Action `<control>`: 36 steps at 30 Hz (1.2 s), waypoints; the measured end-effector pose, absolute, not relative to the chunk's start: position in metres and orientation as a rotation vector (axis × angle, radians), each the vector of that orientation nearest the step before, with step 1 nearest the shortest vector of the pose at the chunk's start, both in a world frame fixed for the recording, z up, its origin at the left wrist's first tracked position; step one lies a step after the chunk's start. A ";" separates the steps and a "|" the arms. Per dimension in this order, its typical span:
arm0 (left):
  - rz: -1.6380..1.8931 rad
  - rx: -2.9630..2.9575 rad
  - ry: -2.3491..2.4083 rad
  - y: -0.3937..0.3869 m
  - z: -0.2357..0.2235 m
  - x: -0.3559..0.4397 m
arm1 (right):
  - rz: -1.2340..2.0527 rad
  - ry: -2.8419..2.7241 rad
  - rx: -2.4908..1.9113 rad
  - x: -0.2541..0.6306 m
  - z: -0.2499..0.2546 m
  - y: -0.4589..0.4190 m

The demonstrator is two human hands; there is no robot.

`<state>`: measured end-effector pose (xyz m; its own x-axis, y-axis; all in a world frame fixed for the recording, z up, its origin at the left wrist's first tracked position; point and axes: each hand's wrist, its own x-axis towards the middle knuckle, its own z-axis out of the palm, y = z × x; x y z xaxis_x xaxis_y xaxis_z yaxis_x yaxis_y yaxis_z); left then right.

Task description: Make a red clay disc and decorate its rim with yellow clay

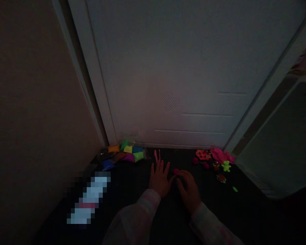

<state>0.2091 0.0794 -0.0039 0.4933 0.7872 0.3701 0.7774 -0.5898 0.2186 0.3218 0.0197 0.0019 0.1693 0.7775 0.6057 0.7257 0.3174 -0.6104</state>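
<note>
My left hand [159, 180] lies on the dark surface, palm down, with its fingers spread apart and nothing visible in it. Just beyond its fingertips are two slim pink modelling tools [155, 155]. To the right, my right hand [189, 188] has its fingers curled around a small pink lump of modelling clay [176, 171]. The left thumb reaches close to this lump; in the dim light I cannot tell whether they touch.
Colourful clay packets [128, 157] lie at the back left. At the right are pink clay pieces [220, 155], an orange-red piece [203, 154], a yellow-green bear figure [226, 166] and a green oval [235, 189]. A pale panel [142, 85] rises behind; a blurred bright strip [89, 199] is left.
</note>
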 end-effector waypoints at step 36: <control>1.090 2.404 1.537 0.094 0.020 0.190 | 0.260 -1.199 -1.494 0.336 0.006 0.026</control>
<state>0.1899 0.0943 0.0197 0.2400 0.8218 0.5168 0.7596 -0.4904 0.4272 0.3358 0.0258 0.0065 0.4545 0.7750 0.4391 0.5236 0.1663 -0.8356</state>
